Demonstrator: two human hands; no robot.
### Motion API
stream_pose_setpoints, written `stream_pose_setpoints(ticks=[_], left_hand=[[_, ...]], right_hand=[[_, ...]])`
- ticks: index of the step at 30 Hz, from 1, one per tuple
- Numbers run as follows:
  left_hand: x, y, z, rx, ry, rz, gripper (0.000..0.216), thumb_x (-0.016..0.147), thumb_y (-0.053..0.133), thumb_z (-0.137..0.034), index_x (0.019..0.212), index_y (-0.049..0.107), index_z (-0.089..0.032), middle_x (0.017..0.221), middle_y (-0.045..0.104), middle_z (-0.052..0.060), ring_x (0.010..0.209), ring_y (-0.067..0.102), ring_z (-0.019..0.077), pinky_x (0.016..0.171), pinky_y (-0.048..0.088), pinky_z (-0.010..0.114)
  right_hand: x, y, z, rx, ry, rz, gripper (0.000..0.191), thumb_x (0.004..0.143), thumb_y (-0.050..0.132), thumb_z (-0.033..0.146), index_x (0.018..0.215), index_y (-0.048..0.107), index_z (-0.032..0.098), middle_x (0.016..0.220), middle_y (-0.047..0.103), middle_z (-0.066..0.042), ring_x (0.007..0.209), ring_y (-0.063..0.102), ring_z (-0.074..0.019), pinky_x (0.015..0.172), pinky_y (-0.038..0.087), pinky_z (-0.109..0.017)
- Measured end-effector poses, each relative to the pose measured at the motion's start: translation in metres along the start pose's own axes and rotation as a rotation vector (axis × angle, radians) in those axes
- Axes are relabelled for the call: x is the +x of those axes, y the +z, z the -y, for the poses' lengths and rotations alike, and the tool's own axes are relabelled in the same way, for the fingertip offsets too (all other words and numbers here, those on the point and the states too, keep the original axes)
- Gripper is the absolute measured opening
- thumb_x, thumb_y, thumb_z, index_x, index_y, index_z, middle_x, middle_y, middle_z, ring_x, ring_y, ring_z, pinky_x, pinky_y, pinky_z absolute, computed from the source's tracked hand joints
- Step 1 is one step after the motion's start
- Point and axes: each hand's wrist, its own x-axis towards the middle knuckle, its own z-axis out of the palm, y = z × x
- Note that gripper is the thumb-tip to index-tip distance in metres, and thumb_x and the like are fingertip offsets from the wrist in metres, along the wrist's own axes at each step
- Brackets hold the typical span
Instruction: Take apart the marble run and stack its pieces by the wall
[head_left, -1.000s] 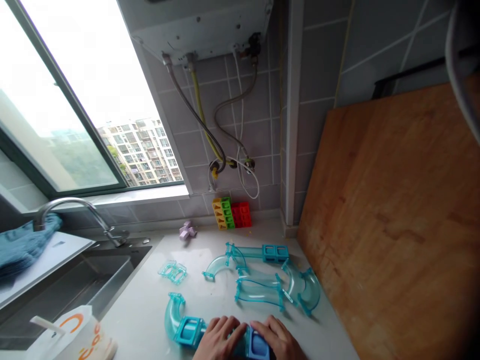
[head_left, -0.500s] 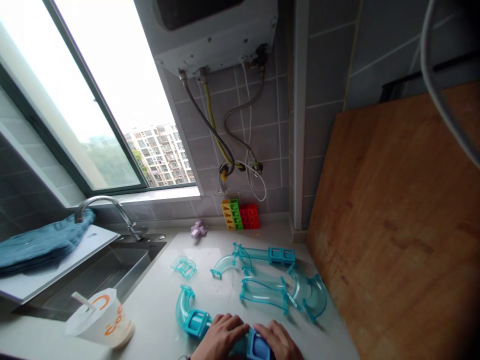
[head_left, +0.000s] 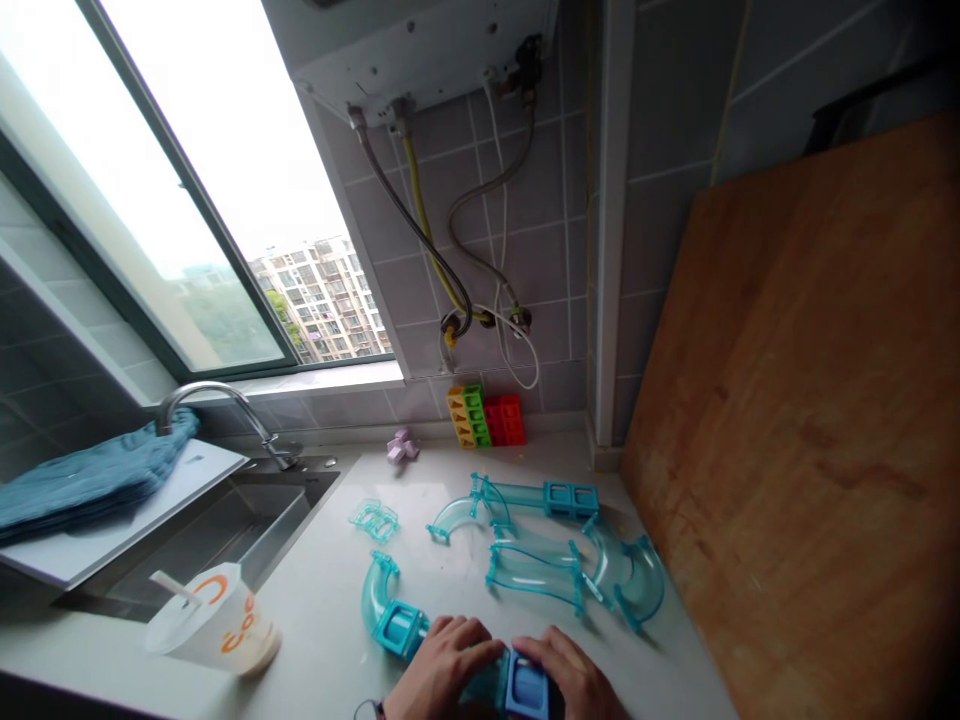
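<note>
At the counter's near edge, my left hand (head_left: 455, 662) is closed over a clear teal toy tube (head_left: 486, 688), its fingers wrapped across the top. My right hand (head_left: 574, 672) grips the far right side of a blue square connector (head_left: 527, 688), which sits against that tube's end. Left of my left hand are a teal square connector (head_left: 400, 629) and a curved clear tube (head_left: 375, 592), in line with the held tube. My left hand covers the stretch between them, and the lower parts of both hands leave the frame.
More clear tubes (head_left: 536, 578) and a straight tube with square connectors (head_left: 571, 500) lie ahead on the right. Flat clear pieces (head_left: 374, 521), a purple piece (head_left: 403, 447) and coloured blocks (head_left: 486, 418) sit farther back. A drink cup (head_left: 217, 625) stands left, beside the sink (head_left: 311, 495).
The view has tilted down and shifted slightly, so the counter items appear a little higher and farther right. Both hands keep their hold on the tube and blue connector.
</note>
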Motion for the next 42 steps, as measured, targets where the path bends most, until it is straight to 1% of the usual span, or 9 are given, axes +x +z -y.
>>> stream_pose_setpoints(ticks=[4, 11, 17, 21, 24, 27, 32, 36, 42], left_hand=[[0.000, -0.005, -0.005, -0.025, 0.000, -0.020, 0.058, 0.074, 0.086, -0.034, 0.127, 0.064, -0.037, 0.115, 0.069, 0.000, 0.105, 0.064, 0.0247, 0.092, 0.045, 0.039], [0.001, -0.010, -0.011, -0.043, -0.038, 0.007, 0.065, 0.068, 0.088, -0.028, 0.128, 0.063, -0.032, 0.114, 0.070, 0.004, 0.104, 0.065, 0.0290, 0.092, 0.048, 0.043], [-0.003, -0.004, -0.007, -0.034, 0.120, -0.100, 0.116, 0.067, 0.090, -0.045, 0.160, 0.021, -0.028, 0.154, 0.049, 0.015, 0.143, 0.041, 0.0400, 0.115, 0.039, 0.054], [0.001, -0.012, -0.025, 0.017, 0.349, -0.085, 0.087, 0.091, 0.071, -0.044, 0.160, 0.020, -0.032, 0.156, 0.049, 0.012, 0.147, 0.039, 0.0340, 0.117, 0.039, 0.050], [0.007, -0.026, -0.044, 0.046, 0.439, -0.105, 0.087, 0.089, 0.073, -0.036, 0.160, 0.021, -0.028, 0.148, 0.057, 0.013, 0.142, 0.046, 0.0360, 0.113, 0.044, 0.053], [0.011, -0.037, -0.052, 0.021, 0.369, -0.222, 0.083, 0.087, 0.075, -0.026, 0.156, 0.030, -0.027, 0.138, 0.065, 0.011, 0.139, 0.050, 0.0358, 0.111, 0.046, 0.054], [0.012, -0.036, -0.043, -0.147, 0.273, -0.311, 0.053, 0.091, 0.073, -0.024, 0.139, 0.052, -0.029, 0.117, 0.074, 0.005, 0.104, 0.070, 0.0230, 0.090, 0.059, 0.037], [0.009, -0.023, -0.037, -0.231, 0.281, -0.395, 0.024, 0.096, 0.065, -0.018, 0.117, 0.069, -0.030, 0.118, 0.074, 0.004, 0.103, 0.071, 0.0190, 0.088, 0.059, 0.032], [0.008, -0.007, -0.029, -0.231, 0.256, -0.485, 0.022, 0.096, 0.063, -0.012, 0.107, 0.073, -0.028, 0.122, 0.072, 0.006, 0.104, 0.071, 0.0198, 0.088, 0.059, 0.034]], right_hand=[[-0.002, -0.006, 0.009, 0.200, 0.124, -0.074, 0.034, 0.081, 0.073, 0.044, 0.110, 0.077, 0.026, 0.105, 0.078, -0.010, 0.092, 0.075, -0.0291, 0.083, 0.060, -0.033], [0.000, -0.006, 0.017, 0.323, 0.132, -0.124, 0.041, 0.088, 0.064, 0.053, 0.111, 0.075, 0.021, 0.100, 0.077, -0.012, 0.088, 0.074, -0.0261, 0.082, 0.060, -0.032], [0.002, -0.012, 0.018, 0.329, 0.103, -0.138, 0.035, 0.089, 0.066, 0.049, 0.111, 0.073, 0.022, 0.103, 0.077, -0.011, 0.091, 0.074, -0.0261, 0.083, 0.059, -0.031], [0.004, -0.021, 0.025, 0.381, 0.098, -0.042, 0.040, 0.094, 0.057, 0.054, 0.112, 0.071, 0.020, 0.095, 0.076, -0.009, 0.084, 0.073, -0.0244, 0.078, 0.059, -0.031], [0.004, -0.025, 0.031, 0.401, 0.161, -0.012, 0.048, 0.097, 0.050, 0.060, 0.105, 0.072, 0.018, 0.081, 0.072, -0.006, 0.075, 0.070, -0.0222, 0.072, 0.057, -0.029], [0.002, -0.027, 0.034, 0.422, 0.218, -0.030, 0.050, 0.098, 0.048, 0.061, 0.108, 0.071, 0.018, 0.084, 0.073, -0.006, 0.077, 0.069, -0.0218, 0.072, 0.056, -0.028], [-0.005, -0.028, 0.028, 0.453, 0.283, -0.069, 0.044, 0.100, 0.050, 0.055, 0.120, 0.068, 0.021, 0.110, 0.073, -0.010, 0.102, 0.070, -0.0264, 0.090, 0.055, -0.035], [-0.006, -0.030, 0.030, 0.489, 0.287, -0.074, 0.043, 0.094, 0.063, 0.048, 0.129, 0.063, 0.023, 0.116, 0.072, -0.009, 0.102, 0.069, -0.0262, 0.090, 0.055, -0.036], [0.001, -0.034, 0.038, 0.493, 0.268, -0.096, 0.047, 0.084, 0.076, 0.029, 0.129, 0.061, 0.028, 0.120, 0.071, -0.005, 0.102, 0.069, -0.0232, 0.085, 0.054, -0.033]])
